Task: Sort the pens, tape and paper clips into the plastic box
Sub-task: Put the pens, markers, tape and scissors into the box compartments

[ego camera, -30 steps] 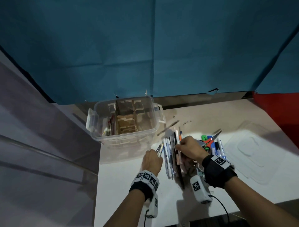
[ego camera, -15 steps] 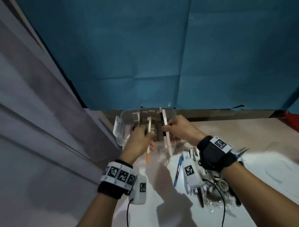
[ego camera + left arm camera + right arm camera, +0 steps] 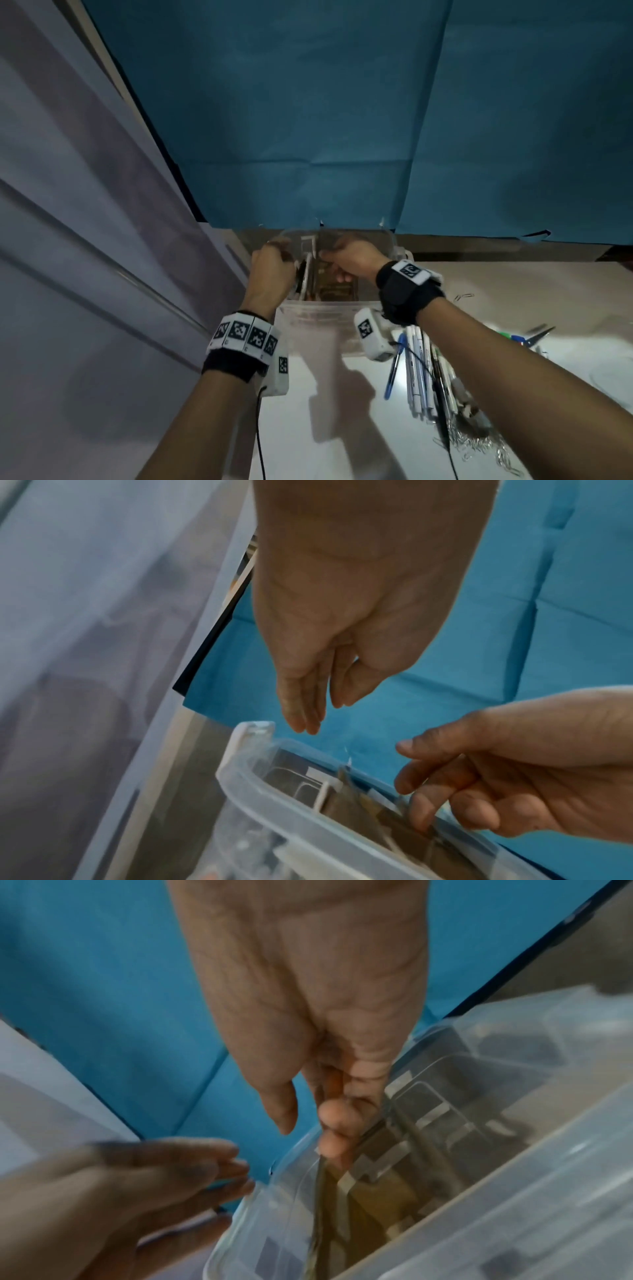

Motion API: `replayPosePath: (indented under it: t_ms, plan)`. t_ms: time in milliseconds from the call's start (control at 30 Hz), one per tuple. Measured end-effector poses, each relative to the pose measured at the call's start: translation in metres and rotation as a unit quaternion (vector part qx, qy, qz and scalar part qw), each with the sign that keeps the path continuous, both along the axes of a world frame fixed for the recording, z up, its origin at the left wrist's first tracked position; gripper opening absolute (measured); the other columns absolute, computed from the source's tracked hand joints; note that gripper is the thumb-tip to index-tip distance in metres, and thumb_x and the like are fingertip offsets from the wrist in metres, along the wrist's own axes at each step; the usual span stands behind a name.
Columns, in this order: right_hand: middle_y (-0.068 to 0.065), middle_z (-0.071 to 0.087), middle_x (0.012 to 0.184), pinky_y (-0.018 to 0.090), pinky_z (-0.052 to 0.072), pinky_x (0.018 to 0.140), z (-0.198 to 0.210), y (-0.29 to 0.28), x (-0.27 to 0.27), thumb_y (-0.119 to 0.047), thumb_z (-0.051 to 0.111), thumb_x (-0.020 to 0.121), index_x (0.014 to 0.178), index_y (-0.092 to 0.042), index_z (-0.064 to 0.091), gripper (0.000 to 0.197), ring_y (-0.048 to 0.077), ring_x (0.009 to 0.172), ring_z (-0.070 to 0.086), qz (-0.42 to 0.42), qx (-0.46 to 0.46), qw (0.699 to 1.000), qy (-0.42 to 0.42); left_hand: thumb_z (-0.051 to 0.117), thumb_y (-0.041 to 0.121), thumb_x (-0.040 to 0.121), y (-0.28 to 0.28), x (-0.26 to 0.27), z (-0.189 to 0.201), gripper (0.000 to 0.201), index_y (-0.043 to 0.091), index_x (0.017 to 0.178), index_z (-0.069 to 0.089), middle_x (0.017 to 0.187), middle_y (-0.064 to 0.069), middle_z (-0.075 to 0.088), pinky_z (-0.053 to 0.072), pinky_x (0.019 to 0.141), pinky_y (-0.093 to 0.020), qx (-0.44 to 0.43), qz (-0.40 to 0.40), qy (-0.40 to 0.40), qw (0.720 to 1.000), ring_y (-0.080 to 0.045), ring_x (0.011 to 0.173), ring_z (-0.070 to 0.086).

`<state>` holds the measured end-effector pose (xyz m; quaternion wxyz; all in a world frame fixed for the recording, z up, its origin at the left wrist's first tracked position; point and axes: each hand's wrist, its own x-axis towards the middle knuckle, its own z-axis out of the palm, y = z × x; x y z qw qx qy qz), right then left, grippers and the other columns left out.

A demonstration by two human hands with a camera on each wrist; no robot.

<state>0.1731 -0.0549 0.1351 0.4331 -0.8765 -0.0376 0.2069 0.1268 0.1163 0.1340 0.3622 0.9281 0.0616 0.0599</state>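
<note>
Both hands crowd the mouth of the clear plastic box [image 3: 329, 310], the left hand [image 3: 272, 274] over its left compartment, the right hand [image 3: 352, 262] over the cardboard dividers [image 3: 334, 291], so little room is left above. Blue curtain [image 3: 308, 120] walls off the back and a grey panel [image 3: 85, 240] shuts the left. To the right, a row of pens [image 3: 419, 373] and a heap of silver paper clips [image 3: 479, 442] cover the white table [image 3: 342, 428], with bare surface in front of the box.

The plastic box [image 3: 329, 310] is set at the far left of the bench [image 3: 342, 428], against the backdrop curtain [image 3: 308, 120]. Both hands are held over its open top, the left hand [image 3: 272, 270] left of the right hand [image 3: 352, 260]. Pens [image 3: 419, 373] are laid right of the box, with paper clips [image 3: 476, 442] nearer than them and scissors [image 3: 537, 334] further right.
</note>
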Motion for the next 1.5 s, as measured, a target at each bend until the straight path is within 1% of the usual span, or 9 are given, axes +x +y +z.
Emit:
replayPosePath:
  t_ms: [167,333,500,667,767,1033,1167,1300,1500]
  plan:
    - [0.017,0.072,0.07,0.023,0.038,0.041,0.014,-0.061,-0.026,-0.024,0.065,0.094,0.082,-0.002,0.069,0.025,0.017,0.045,0.053,0.015,0.053,0.998,0.021,0.049,0.007,0.099,-0.041,-0.038,0.0,0.021,0.011,0.101,0.07,0.078,0.0,0.072,0.057,0.067,-0.025,-0.09,-0.077,-0.033,0.992,-0.007,0.066,0.07]
    - [0.017,0.068,0.066,0.024,0.036,0.04,0.01,-0.119,-0.058,-0.008,0.059,0.093,0.08,-0.002,0.071,0.019,0.02,0.044,0.05,0.135,-0.057,0.978,0.145,0.048,0.009,0.099,-0.104,-0.065,-0.022,0.023,0.014,0.095,0.069,0.071,-0.004,0.071,0.053,0.054,-0.024,-0.099,-0.238,0.112,0.96,-0.009,0.055,0.069]
    - [0.013,0.072,0.074,0.02,0.041,0.04,-0.047,-0.133,-0.084,-0.007,0.061,0.087,0.09,0.0,0.064,0.008,0.013,0.044,0.056,0.104,-0.239,0.952,0.162,0.049,0.017,0.09,-0.144,-0.068,-0.093,0.023,0.009,0.092,0.07,0.094,-0.015,0.07,0.057,0.08,-0.039,0.015,-0.239,0.213,0.947,-0.03,0.093,0.069]
    - [0.019,0.062,0.117,0.031,0.045,0.075,-0.106,-0.121,-0.112,-0.011,0.053,0.092,0.105,-0.006,0.055,0.015,0.033,0.105,0.064,-0.012,-0.271,0.961,0.063,0.051,0.017,0.094,-0.17,-0.079,-0.143,0.023,0.008,0.115,0.054,0.123,-0.013,0.051,0.044,0.092,-0.043,0.078,-0.177,0.244,0.95,-0.033,0.117,0.049]
    - [0.019,0.059,0.124,0.036,0.045,0.09,-0.13,-0.112,-0.117,-0.01,0.049,0.093,0.121,-0.001,0.056,0.03,0.034,0.116,0.057,-0.059,-0.265,0.962,0.025,0.046,0.007,0.093,-0.179,-0.084,-0.16,0.025,0.008,0.117,0.053,0.123,-0.012,0.051,0.045,0.09,-0.044,0.074,-0.138,0.212,0.965,-0.033,0.116,0.05]
    - [0.004,0.053,0.071,0.026,0.041,0.057,-0.138,-0.125,-0.112,-0.027,0.074,0.08,0.066,-0.017,0.045,0.033,0.023,0.073,0.059,-0.114,-0.178,0.975,0.069,0.055,0.01,0.092,-0.17,-0.079,-0.166,0.025,0.006,0.117,0.055,0.12,-0.011,0.055,0.047,0.09,-0.038,0.063,-0.103,0.206,0.971,-0.03,0.111,0.055]
    - [0.01,0.064,0.073,0.029,0.051,0.051,-0.112,-0.147,-0.105,-0.022,0.059,0.092,0.075,-0.013,0.052,0.02,0.024,0.058,0.062,-0.128,-0.118,0.984,0.046,0.05,0.009,0.093,-0.159,-0.076,-0.164,0.026,0.003,0.118,0.054,0.12,-0.014,0.055,0.045,0.092,-0.036,0.095,-0.108,0.208,0.967,-0.03,0.11,0.055]
    - [0.008,0.062,0.063,0.021,0.044,0.037,-0.097,-0.158,-0.105,-0.008,0.056,0.092,0.072,-0.013,0.049,0.021,0.02,0.047,0.059,-0.13,-0.116,0.983,0.051,0.048,0.004,0.091,-0.155,-0.076,-0.159,0.022,0.002,0.112,0.044,0.104,-0.016,0.06,0.043,0.068,-0.037,-0.004,-0.082,0.224,0.971,-0.033,0.089,0.06]
    - [0.015,0.056,0.09,0.033,0.046,0.068,-0.128,-0.12,-0.113,-0.015,0.06,0.087,0.09,-0.006,0.054,0.011,0.029,0.084,0.059,-0.099,-0.204,0.973,0.042,0.052,0.012,0.09,-0.164,-0.084,-0.168,0.021,0.007,0.109,0.044,0.108,-0.015,0.061,0.051,0.085,-0.047,-0.007,-0.078,0.209,0.975,-0.036,0.1,0.06]
